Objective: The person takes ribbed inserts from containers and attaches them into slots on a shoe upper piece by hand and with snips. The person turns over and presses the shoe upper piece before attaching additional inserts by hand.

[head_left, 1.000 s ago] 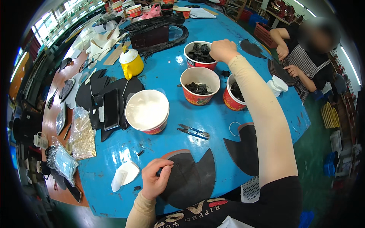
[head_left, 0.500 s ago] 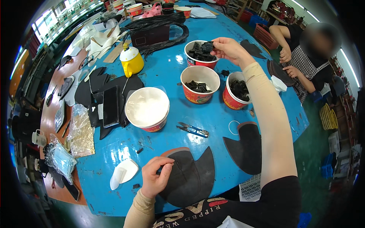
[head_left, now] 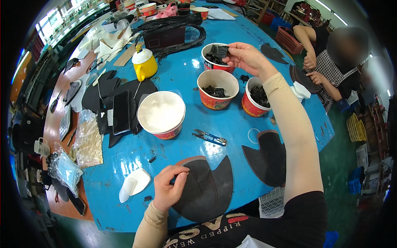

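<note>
My right hand [head_left: 251,61] reaches over the far red-and-white paper tub [head_left: 209,65], thumb and fingers closed on a small black ribbed piece [head_left: 222,51]. More black pieces lie in that tub, in the middle tub [head_left: 215,103] and in the right tub [head_left: 250,108]. My left hand [head_left: 167,191] is closed above a flat black panel [head_left: 206,192] with a reddish-brown upper edge. Its thumb and forefinger meet near the panel's top; anything between them is too small to make out. Thread snips [head_left: 210,138] lie beyond the panel.
A second black panel [head_left: 266,159] lies at the right. A white-filled tub [head_left: 167,133], a yellow pot [head_left: 144,68], a phone [head_left: 121,112] and a folded white piece [head_left: 135,184] stand or lie leftward. A co-worker's hands [head_left: 315,76] are at the right edge.
My right hand has shifted slightly, and the black piece in its fingers has turned, showing its ribbed side. My left hand stays almost where it was.
</note>
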